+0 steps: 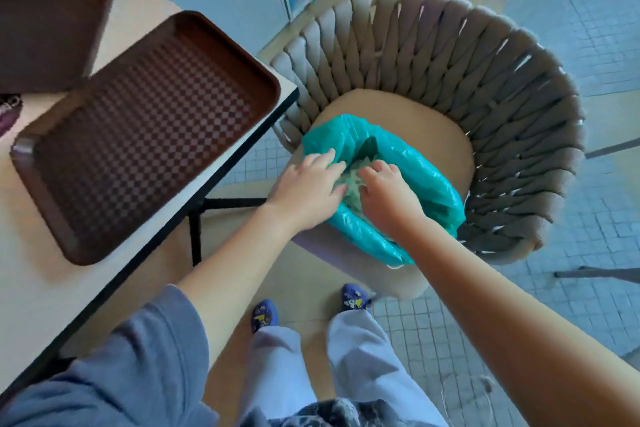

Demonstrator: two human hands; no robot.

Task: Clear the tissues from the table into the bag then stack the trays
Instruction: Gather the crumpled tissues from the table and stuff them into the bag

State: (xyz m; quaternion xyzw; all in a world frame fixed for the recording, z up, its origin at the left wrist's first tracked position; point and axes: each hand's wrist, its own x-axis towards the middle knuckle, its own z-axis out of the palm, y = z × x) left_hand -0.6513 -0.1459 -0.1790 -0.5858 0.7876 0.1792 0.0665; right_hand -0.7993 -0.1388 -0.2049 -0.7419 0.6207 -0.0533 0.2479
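Note:
A teal plastic bag point(408, 166) lies open on the seat of a woven chair point(502, 87) beside the table. Pale crumpled tissues point(351, 180) show in the bag's mouth. My left hand point(308, 187) rests on the bag's near rim, fingers spread onto the tissues. My right hand point(388, 189) reaches into the opening with its fingers curled on the tissues. Two brown trays sit on the table: a near one point(138, 135) with a checkered bottom, and a far one point(48, 31) overlapping its far corner.
The table's edge point(221, 180) runs diagonally just left of the chair, with a black metal leg point(195, 236) below. A purple object point(8, 111) peeks in at the far left. My feet in blue slippers point(265, 315) stand on tiled floor.

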